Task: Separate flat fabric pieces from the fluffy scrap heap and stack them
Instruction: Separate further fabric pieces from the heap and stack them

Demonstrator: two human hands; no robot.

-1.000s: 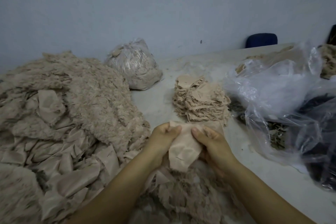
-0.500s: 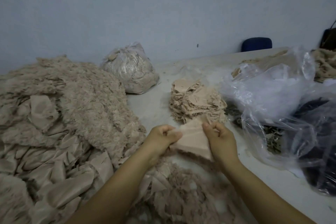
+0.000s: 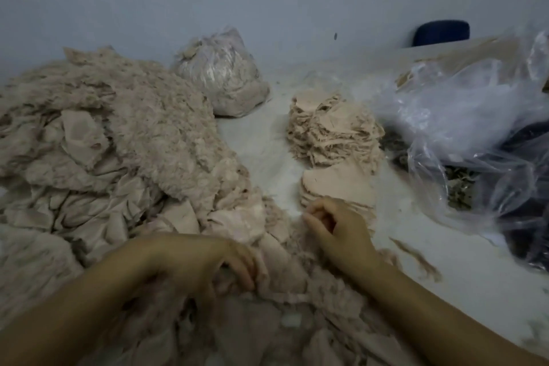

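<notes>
The fluffy beige scrap heap (image 3: 124,140) fills the left side and runs under both my arms. A tall stack of flat pink-beige pieces (image 3: 332,128) stands mid-table. A low stack of flat pieces (image 3: 338,187) lies just in front of it. My right hand (image 3: 335,229) sits at the near edge of the low stack with its fingers loosely curled and nothing visible in them. Low in the heap, my left hand (image 3: 234,264) is blurred, and its fingers curl round a scrap.
A tied plastic bag of beige scraps (image 3: 219,77) sits at the back by the wall. Large clear plastic bags (image 3: 463,116) with dark contents crowd the right side. A blue chair back (image 3: 441,33) shows behind the table. Loose fluff lies on the white tabletop (image 3: 463,285).
Both hands held one flat piece between them before. That piece now lies on the low stack, the right hand has let go, and the left hand has dropped into the heap.
</notes>
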